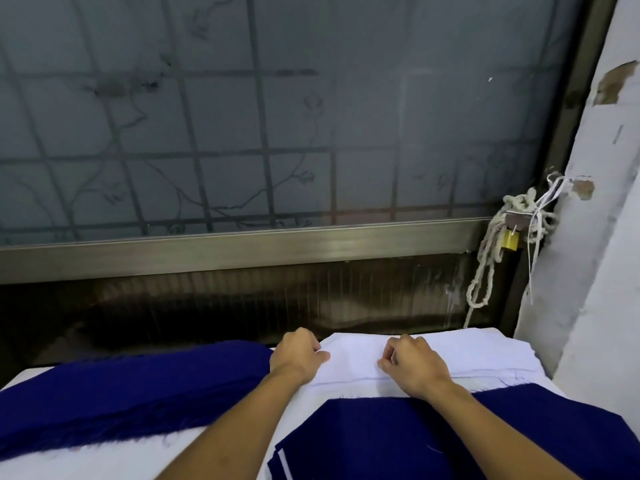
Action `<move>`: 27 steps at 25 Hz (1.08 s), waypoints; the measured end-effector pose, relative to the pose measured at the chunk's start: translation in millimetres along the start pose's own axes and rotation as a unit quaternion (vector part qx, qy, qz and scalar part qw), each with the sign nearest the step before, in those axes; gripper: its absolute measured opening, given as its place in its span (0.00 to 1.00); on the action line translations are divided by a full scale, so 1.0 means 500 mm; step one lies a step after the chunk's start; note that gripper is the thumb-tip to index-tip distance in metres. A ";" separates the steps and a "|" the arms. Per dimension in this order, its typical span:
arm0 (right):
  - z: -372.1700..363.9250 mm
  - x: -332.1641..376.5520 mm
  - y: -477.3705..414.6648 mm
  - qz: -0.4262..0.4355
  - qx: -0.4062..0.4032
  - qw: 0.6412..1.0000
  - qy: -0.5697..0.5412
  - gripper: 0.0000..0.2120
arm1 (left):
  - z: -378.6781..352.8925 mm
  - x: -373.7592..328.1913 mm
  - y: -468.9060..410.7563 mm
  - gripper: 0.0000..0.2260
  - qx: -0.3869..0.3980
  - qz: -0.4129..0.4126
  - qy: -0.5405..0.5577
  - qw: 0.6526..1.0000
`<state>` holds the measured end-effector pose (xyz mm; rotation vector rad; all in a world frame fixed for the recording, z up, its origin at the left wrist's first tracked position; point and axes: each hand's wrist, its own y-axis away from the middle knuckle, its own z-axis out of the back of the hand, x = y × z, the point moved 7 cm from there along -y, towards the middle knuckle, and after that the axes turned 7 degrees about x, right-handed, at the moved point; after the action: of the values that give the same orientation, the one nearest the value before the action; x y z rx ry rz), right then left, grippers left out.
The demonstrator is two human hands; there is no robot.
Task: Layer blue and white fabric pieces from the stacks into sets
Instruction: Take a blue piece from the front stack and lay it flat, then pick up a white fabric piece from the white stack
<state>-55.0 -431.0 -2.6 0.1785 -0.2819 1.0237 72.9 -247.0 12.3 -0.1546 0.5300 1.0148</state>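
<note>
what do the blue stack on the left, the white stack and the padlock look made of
Blue stack: woven cloth, matte, frayed fuzzy edges.
White stack: thin smooth cloth, possibly cotton, loose threads at its edge.
Padlock: brass-looking yellow metal, slight sheen; small, so uncertain.

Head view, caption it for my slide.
Left hand and right hand grip the white piece beside the blue stack.

Left grip (299,355), right grip (412,365): fingertips curled under, hidden. Layered dark blue fabric set (381,441) behind both grips runs off bottom edge.
</note>
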 end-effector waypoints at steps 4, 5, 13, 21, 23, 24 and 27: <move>-0.006 -0.003 -0.006 0.009 -0.004 1.000 0.005 0.07 | 0.001 -0.010 -0.002 0.11 -0.036 0.009 0.027 0.999; -0.006 -0.003 -0.005 0.009 -0.005 1.000 0.006 0.07 | 0.001 -0.011 -0.002 0.12 -0.041 0.009 0.045 0.998; 0.000 0.002 0.005 0.017 -0.013 1.000 0.017 0.09 | 0.010 -0.011 0.002 0.08 -0.090 -0.002 0.122 0.988; 0.005 0.012 0.007 0.014 -0.010 0.998 0.056 0.13 | 0.019 -0.061 0.013 0.12 -0.117 -0.100 -0.178 0.972; 0.014 0.018 0.008 0.013 -0.038 0.996 0.075 0.20 | 0.021 -0.083 0.024 0.12 -0.137 -0.158 -0.217 0.954; 0.023 0.025 0.010 0.024 -0.066 0.995 0.076 0.25 | 0.023 -0.093 0.029 0.12 -0.133 -0.187 -0.198 0.953; 0.057 0.067 0.018 0.119 -0.122 0.985 0.012 0.29 | 0.036 -0.118 0.059 0.08 -0.084 -0.249 -0.095 0.960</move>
<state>-50.3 -407.0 35.4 -0.0916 -0.4105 1.2159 30.0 -270.3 60.3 -0.3206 0.2081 0.5710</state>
